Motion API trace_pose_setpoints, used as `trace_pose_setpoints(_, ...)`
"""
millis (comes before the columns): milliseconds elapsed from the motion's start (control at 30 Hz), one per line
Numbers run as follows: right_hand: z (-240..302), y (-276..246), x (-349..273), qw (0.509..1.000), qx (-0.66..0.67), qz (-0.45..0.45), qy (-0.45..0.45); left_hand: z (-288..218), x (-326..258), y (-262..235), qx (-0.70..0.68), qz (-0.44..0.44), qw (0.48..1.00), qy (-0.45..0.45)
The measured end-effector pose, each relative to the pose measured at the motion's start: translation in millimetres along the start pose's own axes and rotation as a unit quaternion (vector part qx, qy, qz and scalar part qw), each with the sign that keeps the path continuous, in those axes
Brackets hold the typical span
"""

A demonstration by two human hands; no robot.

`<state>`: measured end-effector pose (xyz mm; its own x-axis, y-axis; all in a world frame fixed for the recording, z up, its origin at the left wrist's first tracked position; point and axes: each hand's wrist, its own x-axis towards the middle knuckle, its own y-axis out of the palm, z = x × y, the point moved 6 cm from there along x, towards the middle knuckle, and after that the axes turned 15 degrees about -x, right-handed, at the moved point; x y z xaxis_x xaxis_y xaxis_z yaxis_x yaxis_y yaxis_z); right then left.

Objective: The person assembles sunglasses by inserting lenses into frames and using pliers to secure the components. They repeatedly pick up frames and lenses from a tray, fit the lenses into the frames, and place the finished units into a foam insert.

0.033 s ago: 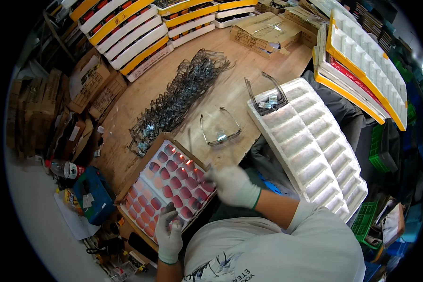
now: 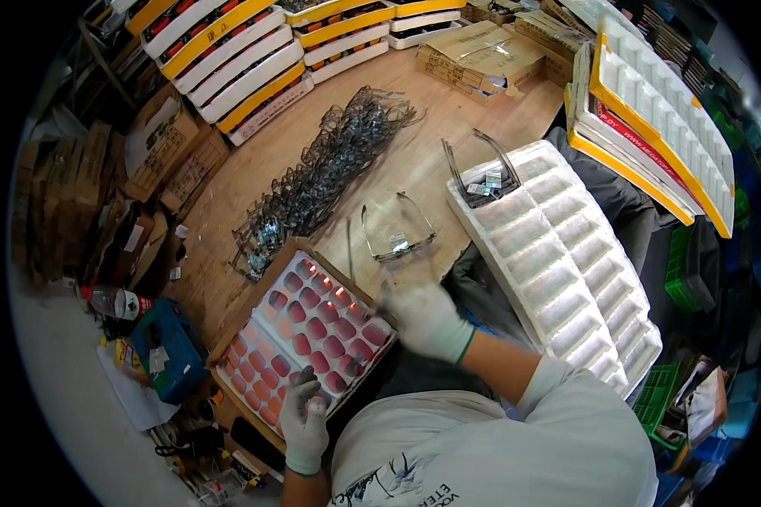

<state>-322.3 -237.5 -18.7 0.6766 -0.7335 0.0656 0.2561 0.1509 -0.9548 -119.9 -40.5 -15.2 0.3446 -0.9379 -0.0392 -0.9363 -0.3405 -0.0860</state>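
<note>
1. Two gloved hands are at work: my right hand (image 2: 424, 319) lies blurred over the far corner of the tray of red lenses (image 2: 300, 342), fingers curled loosely, and I cannot tell whether it holds anything.
2. My left hand (image 2: 303, 420) rests on the tray's near edge, fingertips pinched together on something small that I cannot make out.
3. That tray is a shallow cardboard-edged box with a pale insert, its rows of pockets each filled with a reddish-pink lens; it sits tilted on the wooden tabletop (image 2: 414, 160), right in front of me.
4. Just beyond my right hand lies a clear pair of safety glasses (image 2: 396, 230), arms open, flat on the wood.
5. To the right stands a long white foam tray (image 2: 566, 262) with empty compartments; another pair of clear glasses (image 2: 480, 171) lies at its far end.
6. Farther out on the tabletop, a long heap of clear glasses (image 2: 325, 173) runs diagonally.
7. A flattened cardboard box (image 2: 482, 52) lies at the table's far edge.
8. Stacks of white and yellow trays (image 2: 228, 51) line the far side, and more yellow-rimmed foam trays (image 2: 659, 110) pile up on the right.
9. On the left, cardboard cartons (image 2: 165, 148) crowd the floor, with a blue box (image 2: 169, 351) near the tray.
</note>
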Motion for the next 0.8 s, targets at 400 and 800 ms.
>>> trace_pose_setpoints(400,-95.3,83.0,85.6,0.971,-0.239,0.015,-0.007,22.2,25.0,-9.2,0.027,-0.034,0.999,-0.032)
trace_pose_setpoints(800,-17.1,31.4,74.7,0.980,-0.189,-0.058,-0.010,106.3,286.3,-139.7,0.203,-0.172,0.932,-0.246)
